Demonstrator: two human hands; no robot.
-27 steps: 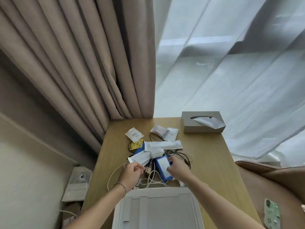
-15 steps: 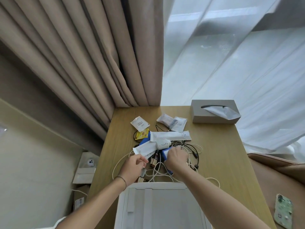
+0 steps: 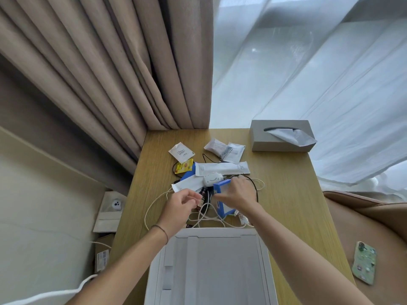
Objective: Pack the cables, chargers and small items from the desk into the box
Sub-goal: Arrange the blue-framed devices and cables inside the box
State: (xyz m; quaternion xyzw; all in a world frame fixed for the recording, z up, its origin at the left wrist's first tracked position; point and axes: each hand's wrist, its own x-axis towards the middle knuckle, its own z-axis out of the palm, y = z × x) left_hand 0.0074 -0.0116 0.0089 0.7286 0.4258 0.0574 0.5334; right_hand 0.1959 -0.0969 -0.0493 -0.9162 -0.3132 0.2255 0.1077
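A pile of cables and small items lies mid-desk. My right hand [image 3: 239, 194] grips a blue-framed flat device [image 3: 221, 199] and holds it tilted up above the tangle of white cables [image 3: 209, 219]. My left hand [image 3: 179, 205] hovers just left of it with curled fingers, fingertips near a small brown connector [image 3: 200, 202]; whether it holds anything is unclear. A white round charger [image 3: 212, 178], white sachets [image 3: 222, 168] and a yellow packet [image 3: 184, 167] lie behind. The open white box [image 3: 209, 267] sits at the desk's near edge.
A grey tissue box [image 3: 282, 139] stands at the desk's back right. Black cable [image 3: 253, 186] loops right of the pile. Curtains hang behind the wooden desk [image 3: 290, 194]. A phone [image 3: 364, 261] rests on a brown seat to the right. Cartons stand on the floor left.
My right hand has lifted the blue-framed device off the pile and tilted it on edge. My left hand's fingers have loosened and drawn slightly back from the sachets.
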